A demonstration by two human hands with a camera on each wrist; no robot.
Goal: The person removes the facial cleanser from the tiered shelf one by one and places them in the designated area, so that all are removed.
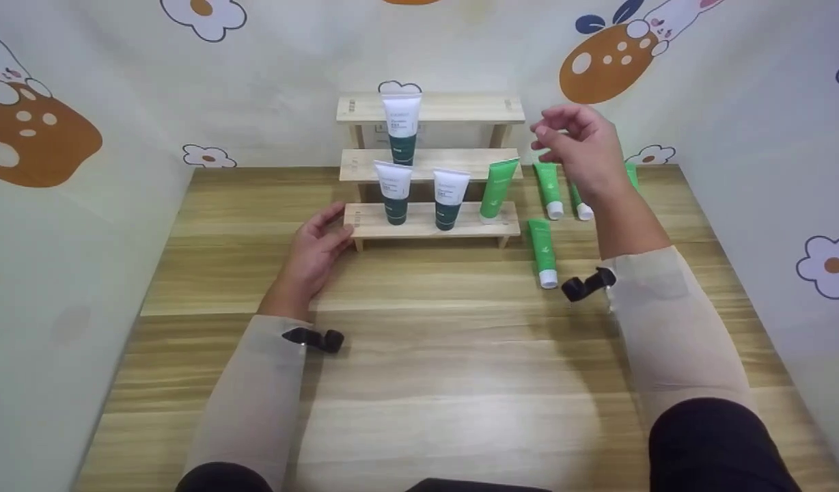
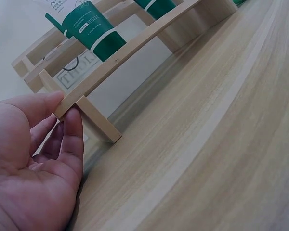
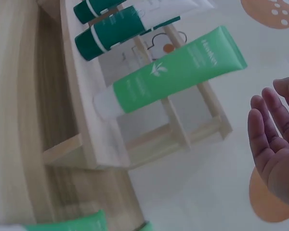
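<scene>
My left hand (image 1: pixel 315 253) pinches the left end of the lowest tier of a three-tier wooden display rack (image 1: pixel 419 222), thumb above and a finger beneath the board in the left wrist view. My right hand (image 1: pixel 583 147), holding nothing, is raised to the right of the rack with its fingers loosely bent. On the lowest tier stand two white-and-dark-green tubes (image 1: pixel 394 195) and, at the right end, a light green tube (image 1: pixel 498 190), cap down and leaning slightly in the head view. Another white-and-dark-green tube (image 1: pixel 402 130) stands on the left of the middle tier.
Several light green tubes with white caps lie on the wooden table (image 1: pixel 419 355) right of the rack; the nearest green tube (image 1: pixel 542 253) lies by its front right corner. A patterned cloth (image 1: pixel 290 82) hangs close behind the rack and along both sides.
</scene>
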